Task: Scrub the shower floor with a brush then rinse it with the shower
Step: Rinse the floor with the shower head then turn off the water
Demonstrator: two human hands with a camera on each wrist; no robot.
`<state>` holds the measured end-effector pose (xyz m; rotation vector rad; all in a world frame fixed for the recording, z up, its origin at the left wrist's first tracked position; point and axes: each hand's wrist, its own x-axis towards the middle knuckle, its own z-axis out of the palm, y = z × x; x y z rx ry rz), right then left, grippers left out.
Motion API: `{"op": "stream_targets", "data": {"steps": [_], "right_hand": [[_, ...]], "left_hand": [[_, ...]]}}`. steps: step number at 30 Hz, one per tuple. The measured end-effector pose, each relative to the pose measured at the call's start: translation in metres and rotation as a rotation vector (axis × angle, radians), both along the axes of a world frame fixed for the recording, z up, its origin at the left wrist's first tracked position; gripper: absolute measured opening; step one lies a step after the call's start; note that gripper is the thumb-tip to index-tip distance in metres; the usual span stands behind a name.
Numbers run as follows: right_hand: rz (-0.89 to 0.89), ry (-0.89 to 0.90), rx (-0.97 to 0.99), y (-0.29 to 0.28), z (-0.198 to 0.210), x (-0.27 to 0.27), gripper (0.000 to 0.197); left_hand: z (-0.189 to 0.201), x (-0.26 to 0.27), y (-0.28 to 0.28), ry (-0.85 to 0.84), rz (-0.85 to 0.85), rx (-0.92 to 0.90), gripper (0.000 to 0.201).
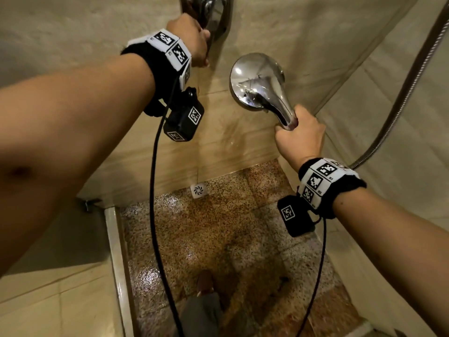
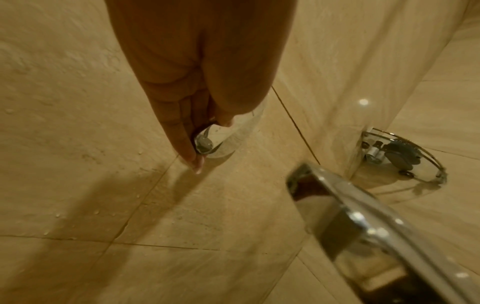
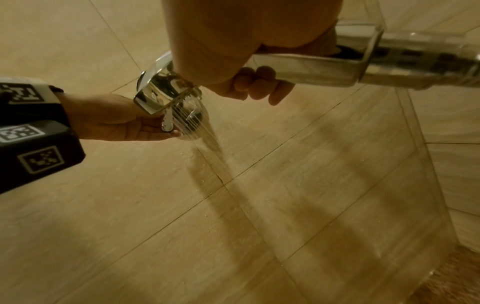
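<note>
Spraying thin jets at the far tiled wall (image 1: 267,27), the chrome shower head (image 1: 255,79) sat gripped in the right hand (image 1: 300,135); the left hand (image 1: 192,37) pinched the chrome tap lever (image 3: 168,121) above the wet speckled shower floor (image 1: 218,227).

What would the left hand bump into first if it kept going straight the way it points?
Probably the tiled wall. The left hand already holds the chrome tap lever, with the wall apparently just beyond its fingertips, though depth is unclear.

The chrome shower head (image 1: 257,81), round-faced with a tapering handle, sits gripped in the right hand (image 1: 300,137), spraying thin streams at the wall. Below both hands lies the wet, speckled brown shower floor (image 1: 218,239), its white drain (image 1: 198,190) under the left hand (image 1: 192,37).
</note>
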<state>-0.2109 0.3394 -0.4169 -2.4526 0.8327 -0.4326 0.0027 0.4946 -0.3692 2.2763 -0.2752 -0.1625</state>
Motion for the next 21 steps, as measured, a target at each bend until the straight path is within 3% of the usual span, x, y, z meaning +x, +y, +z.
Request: {"op": "stream_targets", "data": {"steps": [5, 9, 14, 21], "right_hand": [[-0.028, -0.059, 0.013, 0.0, 0.006, -0.014, 0.032], [-0.021, -0.086, 0.016, 0.004, 0.016, -0.021, 0.031], [-0.001, -0.097, 0.035, 0.014, 0.028, -0.025, 0.03], [0.093, -0.122, -0.005, 0.065, 0.048, -0.053, 0.029]], "left_hand": [[0.005, -0.003, 0.0, -0.096, -0.001, 0.174, 0.025], [0.006, -0.009, -0.001, -0.043, 0.005, 0.251, 0.024], [0.027, -0.045, 0.007, -0.105, 0.002, 0.301, 0.028], [0.064, -0.121, 0.07, -0.161, -0.01, 0.018, 0.032]]}}
